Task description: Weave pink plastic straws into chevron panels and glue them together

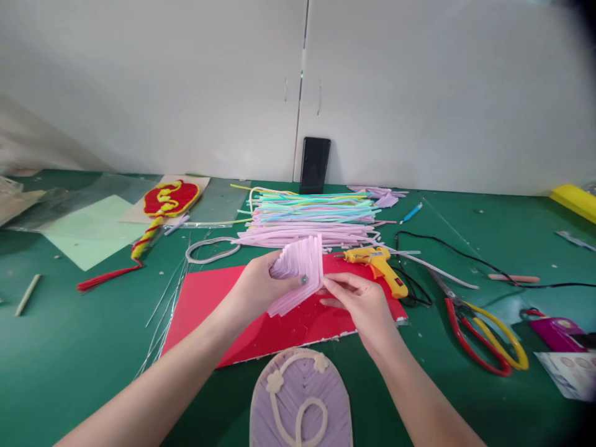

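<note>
My left hand [261,285] is closed around a pale pink piece made of pipe cleaners [305,261] laid side by side and bent at an angle. The thumb presses on its face. At the piece's right edge, my right hand [365,304] pinches with thumb and forefinger. Both hands are above a red board [205,310]. Nearest to me lies a lilac oval panel [302,379] with cream flowers and a curling cream strand. Behind the hands is a pile of pink, blue and green pipe cleaners [311,214].
A yellow glue gun [384,267] lies on the board's right side, its black cord trailing right. Red-and-yellow scissors [484,335] lie further right. A red-and-yellow tasselled fan [170,198] and thin wires [162,310] are at left. A black phone [315,164] leans on the back wall.
</note>
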`<state>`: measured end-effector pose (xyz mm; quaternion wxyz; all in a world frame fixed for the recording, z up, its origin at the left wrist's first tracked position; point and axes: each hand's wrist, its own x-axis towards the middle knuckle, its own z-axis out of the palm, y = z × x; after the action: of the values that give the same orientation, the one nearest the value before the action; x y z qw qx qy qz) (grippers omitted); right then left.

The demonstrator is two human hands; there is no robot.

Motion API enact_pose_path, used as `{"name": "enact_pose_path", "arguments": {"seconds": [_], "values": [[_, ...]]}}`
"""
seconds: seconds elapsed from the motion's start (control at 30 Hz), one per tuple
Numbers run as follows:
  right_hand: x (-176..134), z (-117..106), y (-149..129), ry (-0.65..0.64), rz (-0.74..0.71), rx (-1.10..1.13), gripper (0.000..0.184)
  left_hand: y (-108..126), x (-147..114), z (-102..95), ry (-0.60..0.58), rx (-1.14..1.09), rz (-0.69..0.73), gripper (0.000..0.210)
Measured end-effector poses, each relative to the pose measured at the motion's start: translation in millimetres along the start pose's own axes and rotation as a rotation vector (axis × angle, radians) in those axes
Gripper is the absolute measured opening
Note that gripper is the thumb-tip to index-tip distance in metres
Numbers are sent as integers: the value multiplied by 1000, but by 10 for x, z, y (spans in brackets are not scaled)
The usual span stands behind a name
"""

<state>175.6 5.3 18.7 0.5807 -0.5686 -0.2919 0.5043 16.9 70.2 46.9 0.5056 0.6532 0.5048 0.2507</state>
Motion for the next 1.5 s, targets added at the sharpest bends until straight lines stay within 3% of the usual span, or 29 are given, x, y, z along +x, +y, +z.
{"name": "enact_pose_path", "arguments": {"seconds": [1.17, 1.5], "values": [[-4, 7, 6, 21, -17, -87, 27, -1, -30, 68, 39, -18, -10, 28], [-17, 37, -16, 27, 71, 69, 26, -15, -37, 78, 51, -15, -11, 25]]}}
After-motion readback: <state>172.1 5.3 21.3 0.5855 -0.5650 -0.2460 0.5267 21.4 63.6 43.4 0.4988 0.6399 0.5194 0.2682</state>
